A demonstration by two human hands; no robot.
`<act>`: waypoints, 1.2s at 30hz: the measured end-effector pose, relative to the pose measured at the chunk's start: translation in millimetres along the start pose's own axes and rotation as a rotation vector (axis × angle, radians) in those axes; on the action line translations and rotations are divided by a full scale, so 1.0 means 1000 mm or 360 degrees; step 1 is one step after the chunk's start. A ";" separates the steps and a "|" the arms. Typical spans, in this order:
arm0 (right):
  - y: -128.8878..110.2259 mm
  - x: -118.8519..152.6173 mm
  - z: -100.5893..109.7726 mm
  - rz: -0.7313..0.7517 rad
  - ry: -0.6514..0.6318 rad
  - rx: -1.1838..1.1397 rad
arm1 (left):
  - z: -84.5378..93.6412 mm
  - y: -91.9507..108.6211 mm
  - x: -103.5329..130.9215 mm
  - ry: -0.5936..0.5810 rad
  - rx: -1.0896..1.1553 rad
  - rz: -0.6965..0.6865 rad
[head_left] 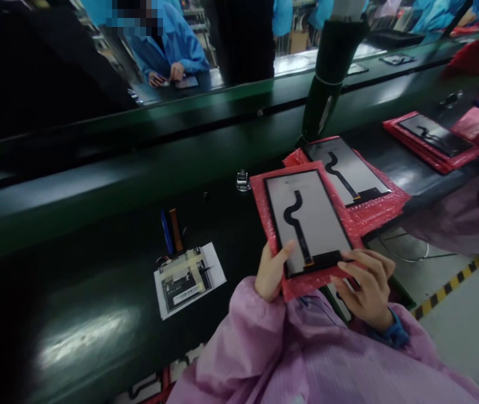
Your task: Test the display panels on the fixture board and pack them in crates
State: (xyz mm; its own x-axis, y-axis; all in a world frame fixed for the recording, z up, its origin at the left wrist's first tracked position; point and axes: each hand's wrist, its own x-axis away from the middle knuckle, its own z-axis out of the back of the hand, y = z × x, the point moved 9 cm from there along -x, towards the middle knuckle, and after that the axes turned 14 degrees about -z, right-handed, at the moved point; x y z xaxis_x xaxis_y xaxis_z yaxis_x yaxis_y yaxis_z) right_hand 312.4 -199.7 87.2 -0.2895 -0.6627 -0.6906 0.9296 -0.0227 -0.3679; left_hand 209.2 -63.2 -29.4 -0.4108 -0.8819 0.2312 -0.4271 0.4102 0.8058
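Note:
A tablet display panel (321, 216) with a white-grey back, dark border and curved black flex cable (301, 238) lies tilted on a red bubble-wrap sleeve (260, 193) close to my body. My left hand (270, 272) grips the panel and sleeve at the lower left, thumb over the panel's edge. At the lower right corner, my right hand (368, 286) has its bent fingers on the panel's edge; the thumb is partly below. Just behind, a second display panel (359, 168) rests on stacked red bubble-wrap sleeves (380, 216).
Left on the dark bench (108, 269) are papers with a taped circuit part (186, 283), a blue tool (166, 231) and a brown strip (176, 230). A tally counter (242, 179) sits beyond. A green post (325, 84) rises behind. Co-workers sit opposite and at right.

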 end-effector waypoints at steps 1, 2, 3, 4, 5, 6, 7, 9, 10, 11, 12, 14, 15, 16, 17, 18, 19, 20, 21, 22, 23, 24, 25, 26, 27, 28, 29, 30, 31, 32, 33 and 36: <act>0.004 0.000 -0.007 -0.0060 -0.0071 -0.0002 | 0.022 0.005 0.007 0.0105 -0.0031 0.0008; 0.009 0.000 -0.019 -0.0114 -0.0183 0.0001 | 0.043 0.010 0.013 0.0198 -0.0071 0.0006; 0.012 0.002 -0.034 -0.0155 -0.0324 0.0005 | 0.061 0.015 0.019 0.0272 -0.0112 -0.0009; 0.014 0.004 -0.050 -0.0181 -0.0470 0.0006 | 0.077 0.018 0.022 0.0325 -0.0150 -0.0029; 0.016 0.007 -0.067 -0.0197 -0.0611 0.0001 | 0.089 0.020 0.024 0.0352 -0.0187 -0.0050; 0.017 0.011 -0.082 -0.0205 -0.0733 -0.0015 | 0.099 0.022 0.025 0.0355 -0.0225 -0.0074; 0.017 0.014 -0.096 -0.0203 -0.0836 -0.0039 | 0.106 0.023 0.025 0.0342 -0.0278 -0.0108; 0.017 0.019 -0.117 -0.0193 -0.0956 -0.0092 | 0.116 0.028 0.024 0.0307 -0.0500 -0.0244; 0.017 0.020 -0.124 -0.0189 -0.0982 -0.0109 | 0.120 0.033 0.025 0.0302 -0.0679 -0.0356; 0.017 0.021 -0.128 -0.0186 -0.0995 -0.0120 | 0.123 0.039 0.028 0.0319 -0.0894 -0.0490; 0.018 0.021 -0.132 -0.0182 -0.1000 -0.0127 | 0.125 0.047 0.034 0.0357 -0.1129 -0.0636; 0.019 0.020 -0.135 -0.0179 -0.1003 -0.0136 | 0.124 0.060 0.053 0.0463 -0.1601 -0.0921; 0.019 0.019 -0.136 -0.0177 -0.1007 -0.0142 | 0.120 0.065 0.063 0.0502 -0.1815 -0.1041; 0.019 0.018 -0.136 -0.0178 -0.1015 -0.0149 | 0.115 0.068 0.073 0.0506 -0.2001 -0.1142; 0.020 0.016 -0.137 -0.0180 -0.1030 -0.0159 | 0.108 0.069 0.080 0.0467 -0.2145 -0.1221; 0.020 0.015 -0.137 -0.0184 -0.1053 -0.0171 | 0.104 0.070 0.084 0.0408 -0.2242 -0.1279; 0.021 0.013 -0.139 -0.0187 -0.1082 -0.0185 | 0.101 0.072 0.086 0.0352 -0.2298 -0.1317; 0.022 0.010 -0.140 -0.0193 -0.1114 -0.0205 | 0.102 0.077 0.085 0.0318 -0.2326 -0.1342; 0.023 0.008 -0.142 -0.0203 -0.1143 -0.0234 | 0.107 0.086 0.083 0.0333 -0.2349 -0.1366; 0.024 0.005 -0.145 -0.0222 -0.1161 -0.0276 | 0.116 0.099 0.079 0.0404 -0.2385 -0.1379; 0.027 0.001 -0.147 -0.0259 -0.1158 -0.0335 | 0.127 0.114 0.072 0.0506 -0.2444 -0.1371; 0.030 -0.002 -0.149 -0.0319 -0.1135 -0.0408 | 0.140 0.131 0.066 0.0653 -0.2521 -0.1356; 0.035 -0.005 -0.151 -0.0399 -0.1099 -0.0487 | 0.156 0.148 0.056 0.0807 -0.2604 -0.1267; 0.041 -0.007 -0.153 -0.0489 -0.1058 -0.0562 | 0.172 0.161 0.045 0.0928 -0.2687 -0.1124; 0.046 -0.008 -0.154 -0.0573 -0.1019 -0.0625 | 0.188 0.172 0.033 0.1016 -0.2744 -0.0949; 0.049 -0.009 -0.156 -0.0638 -0.0991 -0.0668 | 0.201 0.179 0.021 0.1053 -0.2778 -0.0789; 0.051 -0.008 -0.157 -0.0671 -0.0975 -0.0692 | 0.209 0.185 0.010 0.1059 -0.2789 -0.0714; 0.051 -0.008 -0.158 -0.0673 -0.0969 -0.0699 | 0.214 0.189 0.000 0.1058 -0.2795 -0.0658; 0.050 -0.009 -0.157 -0.0656 -0.0960 -0.0698 | 0.218 0.191 -0.008 0.1047 -0.2796 -0.0638; 0.049 -0.009 -0.157 -0.0633 -0.0951 -0.0690 | 0.219 0.192 -0.014 0.1043 -0.2795 -0.0640; 0.047 -0.010 -0.155 -0.0611 -0.0943 -0.0682 | 0.221 0.193 -0.018 0.1047 -0.2793 -0.0643; 0.045 -0.012 -0.150 -0.0585 -0.0901 -0.0695 | 0.227 0.202 -0.017 0.1134 -0.2754 -0.0674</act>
State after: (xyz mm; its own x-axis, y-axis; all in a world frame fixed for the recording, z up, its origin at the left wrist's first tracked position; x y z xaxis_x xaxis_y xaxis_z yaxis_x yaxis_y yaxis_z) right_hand 322.9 -80.4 -14.7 -0.2911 -0.9514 -0.1005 0.5904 -0.0960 -0.8014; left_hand -52.4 86.9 5.6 0.0386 -0.9496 -0.3111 0.9373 -0.0735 0.3406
